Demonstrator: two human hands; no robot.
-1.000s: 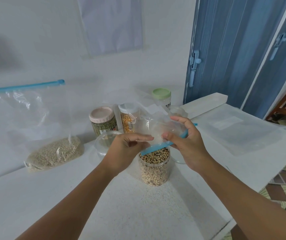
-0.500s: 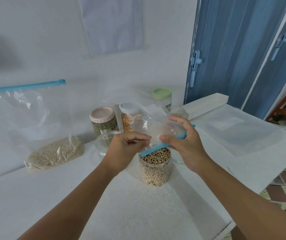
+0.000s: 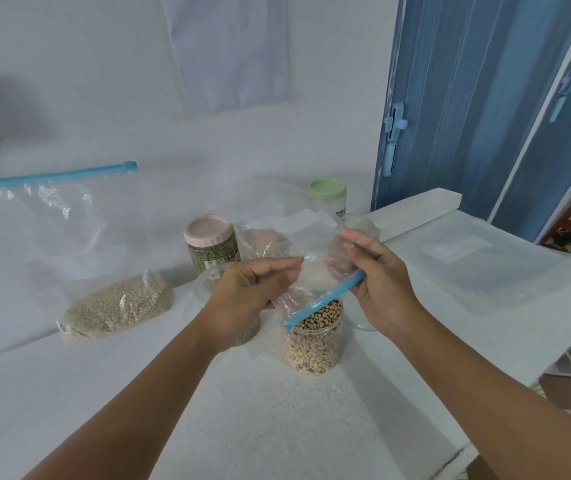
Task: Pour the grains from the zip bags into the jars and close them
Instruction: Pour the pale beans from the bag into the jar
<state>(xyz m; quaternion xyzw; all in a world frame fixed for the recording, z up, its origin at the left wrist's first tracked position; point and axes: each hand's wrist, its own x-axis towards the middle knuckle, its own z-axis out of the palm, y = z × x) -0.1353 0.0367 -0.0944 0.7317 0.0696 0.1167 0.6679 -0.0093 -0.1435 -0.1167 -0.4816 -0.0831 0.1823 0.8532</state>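
An open clear jar [image 3: 313,344] full of pale beans stands on the white table. Just above its mouth I hold an empty clear zip bag [image 3: 315,271] with a blue zip strip, mouth tilted down over the jar. My left hand [image 3: 246,299] pinches the bag's left side. My right hand [image 3: 381,282] grips its right end by the blue strip. Left of the jar lies a large zip bag [image 3: 114,306] with pale grains in its bottom corner. A clear jar sits partly hidden behind my left hand.
A pink-lidded jar [image 3: 212,244] of green grains and a green-lidded jar [image 3: 327,197] stand at the back. A clear lid [image 3: 363,323] lies right of the bean jar. A flat empty bag [image 3: 498,261] rests on the table's right part. Blue doors stand behind on the right.
Both hands have lifted and tipped the empty bag a little, turning the blue strip more steeply. The jars and the grain bag have not moved.
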